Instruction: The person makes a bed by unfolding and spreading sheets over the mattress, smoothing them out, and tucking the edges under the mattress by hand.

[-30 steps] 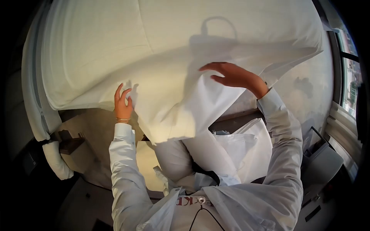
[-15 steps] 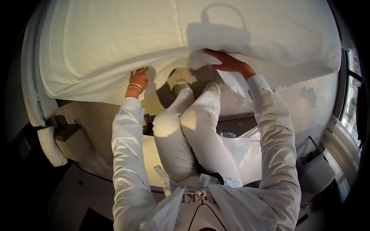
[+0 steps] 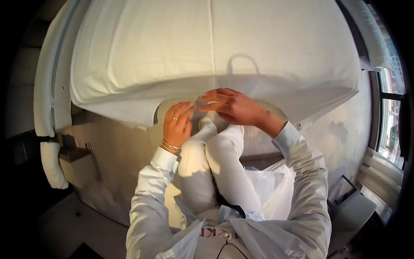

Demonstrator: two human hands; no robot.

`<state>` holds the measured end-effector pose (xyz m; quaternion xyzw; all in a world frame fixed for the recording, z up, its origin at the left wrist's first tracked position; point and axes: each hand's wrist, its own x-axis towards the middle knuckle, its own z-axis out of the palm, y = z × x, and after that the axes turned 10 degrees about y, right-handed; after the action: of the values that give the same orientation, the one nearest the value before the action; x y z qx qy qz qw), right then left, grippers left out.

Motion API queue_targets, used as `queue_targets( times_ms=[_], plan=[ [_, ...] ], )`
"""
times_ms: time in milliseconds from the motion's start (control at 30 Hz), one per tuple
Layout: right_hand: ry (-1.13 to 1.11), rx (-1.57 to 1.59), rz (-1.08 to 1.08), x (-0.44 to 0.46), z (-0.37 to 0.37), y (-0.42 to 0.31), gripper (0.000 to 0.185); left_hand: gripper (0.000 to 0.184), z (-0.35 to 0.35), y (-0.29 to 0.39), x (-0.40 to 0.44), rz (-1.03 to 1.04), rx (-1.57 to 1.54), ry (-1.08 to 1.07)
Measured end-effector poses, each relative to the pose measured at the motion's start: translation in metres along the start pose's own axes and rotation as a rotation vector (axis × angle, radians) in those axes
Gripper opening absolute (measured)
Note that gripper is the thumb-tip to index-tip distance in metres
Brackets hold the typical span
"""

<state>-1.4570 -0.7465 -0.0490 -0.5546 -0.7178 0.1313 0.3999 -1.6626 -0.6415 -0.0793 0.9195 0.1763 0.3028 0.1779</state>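
A large white cloth (image 3: 172, 47) lies over a broad raised surface in front of me, its front edge hanging down. Just before that edge is my left hand (image 3: 177, 124), a ring and bracelets on it. Its fingers are loosely bent and apart, with nothing visible in them. My right hand (image 3: 230, 107) is at the hanging edge, palm down, fingers stretched towards the left hand. It holds nothing that I can see. The two hands' fingertips are close together; whether they touch I cannot tell.
Below my hands are my legs in white trousers (image 3: 230, 159), feet near the cloth's edge. A white plastic bag (image 3: 278, 185) is beside my right leg. A grey bin (image 3: 353, 207) stands at right near the window (image 3: 388, 116). A small box-like cabinet (image 3: 79, 166) stands at left.
Both hands have come off the cloth's edge and moved inwards and nearer to me, close together. The cloth's front now hangs down, smoother along the top. The camera view has shifted a little.
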Motion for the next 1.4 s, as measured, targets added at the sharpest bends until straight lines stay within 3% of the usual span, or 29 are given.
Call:
queue_targets(
  times_ms=[100, 167, 267, 367, 433, 500, 633, 700, 767, 833, 867, 900, 933, 967, 1000, 1033, 1067, 1100, 1133, 1167, 1233, 1300, 1367, 1400],
  plan=[
    [0.146, -0.207, -0.148, 0.039, -0.052, -0.016, 0.044, 0.036, -0.012, 0.025, 0.056, 0.157, 0.047, 0.121],
    [0.346, -0.547, 0.009, 0.050, -0.083, -0.009, 0.044, 0.037, -0.028, 0.029, 0.092, 0.229, 0.081, 0.163],
    [0.287, -0.818, 0.214, 0.003, -0.135, 0.038, 0.047, 0.050, -0.045, 0.002, 0.134, 0.034, 0.429, 0.212],
    [0.342, -1.032, 0.488, -0.082, -0.193, 0.091, 0.052, 0.054, -0.035, -0.089, 0.101, -0.223, 0.613, 0.168],
    [0.427, -1.185, 0.639, -0.133, -0.225, 0.113, 0.050, 0.056, -0.043, -0.101, 0.087, -0.244, 0.597, 0.223],
    [0.481, -1.191, 0.640, -0.158, -0.243, 0.116, 0.046, 0.055, -0.043, -0.094, 0.092, -0.311, 0.537, 0.243],
    [0.622, -1.215, 0.764, -0.155, -0.231, 0.124, 0.045, 0.052, -0.030, -0.097, 0.102, -0.434, 0.529, 0.349],
    [0.682, -1.228, 0.887, -0.153, -0.222, 0.125, 0.044, 0.053, -0.033, -0.095, 0.101, -0.502, 0.513, 0.289],
    [0.678, -1.050, 0.918, -0.146, -0.204, 0.106, 0.044, 0.058, -0.048, -0.083, 0.107, -0.565, 0.512, 0.153],
    [0.480, -0.914, 0.892, -0.141, -0.180, 0.064, 0.045, 0.058, -0.074, -0.063, 0.109, -0.578, 0.374, 0.067],
    [0.484, -0.685, 0.910, -0.142, -0.164, 0.039, 0.048, 0.057, -0.087, -0.058, 0.104, -0.592, 0.290, 0.030],
    [0.288, -0.381, 1.351, -0.165, -0.146, 0.019, 0.044, 0.051, -0.099, -0.055, 0.095, -0.578, 0.226, 0.024],
    [0.129, -0.183, 1.119, -0.252, -0.103, 0.038, 0.033, 0.046, -0.107, -0.052, 0.077, -0.646, 0.108, 0.023],
    [0.043, 0.184, 1.223, -0.194, -0.101, -0.023, 0.023, 0.044, -0.109, -0.049, 0.051, -0.811, 0.055, 0.021],
    [-0.057, 0.087, 1.117, -0.177, -0.082, -0.053, 0.022, 0.044, -0.120, -0.040, 0.039, -0.996, -0.049, 0.052],
    [-0.076, 0.181, 1.170, -0.156, -0.068, -0.080, 0.021, 0.043, -0.131, -0.033, 0.031, -1.174, -0.160, 0.092],
    [-0.182, 0.381, 1.187, -0.147, -0.054, -0.088, 0.024, 0.043, -0.136, -0.033, 0.012, -1.200, -0.149, 0.121],
    [-0.358, 0.292, 1.179, -0.082, -0.066, -0.116, 0.029, 0.041, -0.142, -0.042, -0.007, -1.197, -0.112, 0.119],
    [-0.143, 0.473, 1.063, -0.051, -0.061, -0.134, 0.026, 0.039, -0.154, -0.047, -0.018, -1.191, -0.074, 0.110],
    [-0.093, 0.728, 1.238, -0.034, -0.049, -0.139, 0.022, 0.039, -0.168, -0.051, -0.023, -1.203, -0.062, 0.122],
    [-0.082, 0.748, 1.127, 0.015, -0.040, -0.147, 0.020, 0.036, -0.188, -0.072, -0.027, -1.734, -0.645, 0.450],
    [-0.126, 0.520, 0.886, 0.040, -0.022, -0.132, 0.020, 0.033, -0.195, -0.115, -0.045, -1.771, -0.780, 0.647],
    [-0.139, 0.552, 0.879, 0.109, -0.029, -0.129, 0.020, 0.041, -0.221, -0.126, -0.019, -1.791, -0.838, 0.799],
    [-0.096, 0.586, 0.857, 0.138, -0.028, -0.124, 0.021, 0.045, -0.228, -0.147, -0.019, -1.799, -0.841, 0.771]
  ],
)
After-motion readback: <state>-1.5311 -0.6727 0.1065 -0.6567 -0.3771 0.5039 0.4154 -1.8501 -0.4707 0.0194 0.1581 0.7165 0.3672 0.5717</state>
